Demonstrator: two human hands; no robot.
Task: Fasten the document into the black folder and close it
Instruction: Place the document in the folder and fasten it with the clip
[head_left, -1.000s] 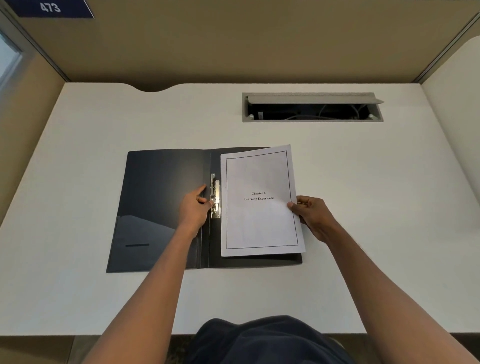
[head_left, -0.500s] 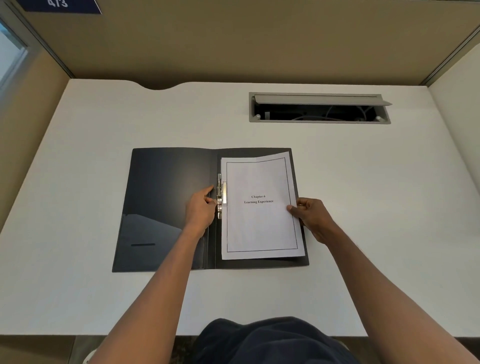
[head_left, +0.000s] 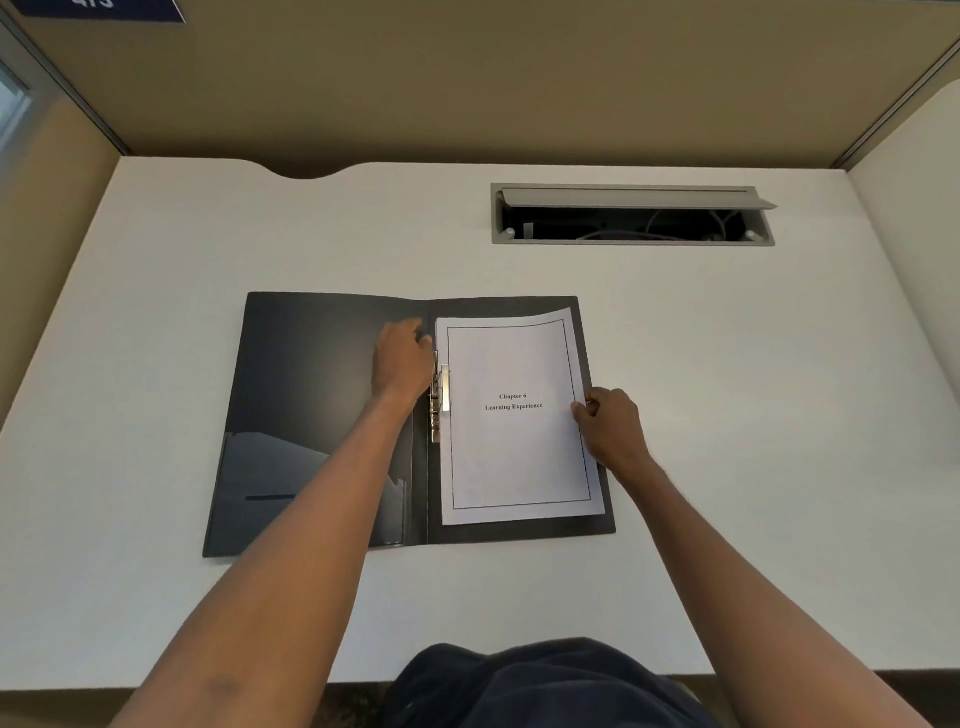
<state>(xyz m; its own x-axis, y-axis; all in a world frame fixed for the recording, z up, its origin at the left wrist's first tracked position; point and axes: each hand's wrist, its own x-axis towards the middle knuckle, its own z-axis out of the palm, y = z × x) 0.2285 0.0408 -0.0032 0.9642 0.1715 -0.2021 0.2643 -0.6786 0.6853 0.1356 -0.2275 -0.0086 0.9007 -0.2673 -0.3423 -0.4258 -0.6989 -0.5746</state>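
Document (head_left: 517, 415) lies on the open folder (head_left: 322, 395) between both hands, its edge pinched by the right hand (head_left: 610, 423) to steady it while the left hand (head_left: 402, 361), fingers curled beside the clip (head_left: 437, 397), seems to work the fastener.

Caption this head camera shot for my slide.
Left hand at the clip, right hand steadying the document in the open black folder.

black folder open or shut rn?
Open: black folder lies spread flat on the desk, both covers showing, document on its right half.
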